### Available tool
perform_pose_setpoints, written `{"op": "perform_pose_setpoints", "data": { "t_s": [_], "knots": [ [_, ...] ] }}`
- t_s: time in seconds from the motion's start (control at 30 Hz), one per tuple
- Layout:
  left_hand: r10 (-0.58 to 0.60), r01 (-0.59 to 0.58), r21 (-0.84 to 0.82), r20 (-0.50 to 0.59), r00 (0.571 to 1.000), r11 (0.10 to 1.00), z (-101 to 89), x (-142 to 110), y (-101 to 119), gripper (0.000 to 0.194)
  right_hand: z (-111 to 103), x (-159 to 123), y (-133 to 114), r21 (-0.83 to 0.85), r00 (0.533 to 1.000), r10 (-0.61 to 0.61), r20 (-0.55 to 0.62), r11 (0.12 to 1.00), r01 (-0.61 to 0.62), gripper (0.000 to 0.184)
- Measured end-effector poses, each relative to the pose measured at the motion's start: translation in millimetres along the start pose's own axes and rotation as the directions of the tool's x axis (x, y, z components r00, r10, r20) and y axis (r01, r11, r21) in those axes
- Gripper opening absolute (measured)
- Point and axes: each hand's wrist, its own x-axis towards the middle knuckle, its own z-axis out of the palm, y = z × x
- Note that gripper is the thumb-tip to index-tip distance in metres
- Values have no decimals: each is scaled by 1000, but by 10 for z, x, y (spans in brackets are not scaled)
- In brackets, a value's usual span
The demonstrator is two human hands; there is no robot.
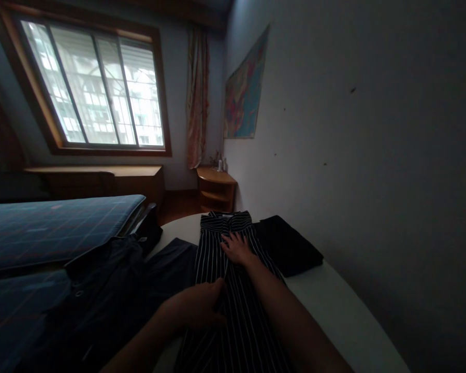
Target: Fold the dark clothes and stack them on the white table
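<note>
A pair of black trousers with white stripes (212, 254) lies lengthwise on a white round-edged table (334, 311), the waistband at the far end. My right hand (237, 248) rests flat on it just below the waistband, fingers spread. Closer to me, my left hand (198, 305) is over the left side of the striped cloth, thumb and fingers apart; dim light hides its fingertips partly. Right of the trousers is a folded black garment (289, 246). A dark grey garment (173, 267) lies to their left.
More dark clothing (108, 280) hangs over the left side, beside blue plaid mattresses (62, 223). A white wall (353, 207) runs along the right. Behind the table stand a wooden corner shelf (217, 176) and a long wooden desk (135, 173) under the window (97, 93).
</note>
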Motion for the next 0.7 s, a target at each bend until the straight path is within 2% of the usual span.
{"op": "perform_pose_setpoints", "data": {
  "t_s": [0.13, 0.27, 0.33, 0.43, 0.53, 0.6, 0.63, 0.67, 0.7],
  "knots": [
    [-12, 11, 35, 21, 1000, 999, -40, -19, -106, 59, -12, 106, -12, -2, 999, 3, -51, 1000, -4, 54],
    [-15, 15, 38, -16, 1000, 999, -144, -58, -192, 47, -115, -83, -96, -11, 989, -72, -128, 997, 71, 48],
    [-17, 18, 36, -30, 999, 999, -193, -71, -222, 43, -188, -342, -171, -25, 979, -111, -169, 994, 108, 42],
    [-19, 20, 52, -18, 1000, 998, -241, -86, -250, 39, -247, -927, -313, -79, 962, -178, -208, 983, 165, 28],
    [-40, 42, 91, -23, 999, 995, -261, -99, -259, 36, -125, -1598, -449, -98, 953, -285, -102, 956, 275, 18],
    [-54, 56, 99, -27, 998, 993, -255, -99, -261, 35, 96, -1971, -504, -56, 911, -412, -10, 910, 411, 23],
    [-61, 63, 97, -21, 998, 993, -245, -94, -263, 34, 238, -2116, -516, -30, 866, -498, 46, 866, 500, 31],
    [-69, 69, 93, -9, 998, 993, -231, -87, -268, 32, 389, -2234, -520, -5, 797, -596, 101, 800, 599, 34],
    [-79, 78, 88, 5, 997, 993, -212, -77, -273, 32, 537, -2329, -519, 6, 755, -646, 111, 760, 650, 28]
  ]
}}
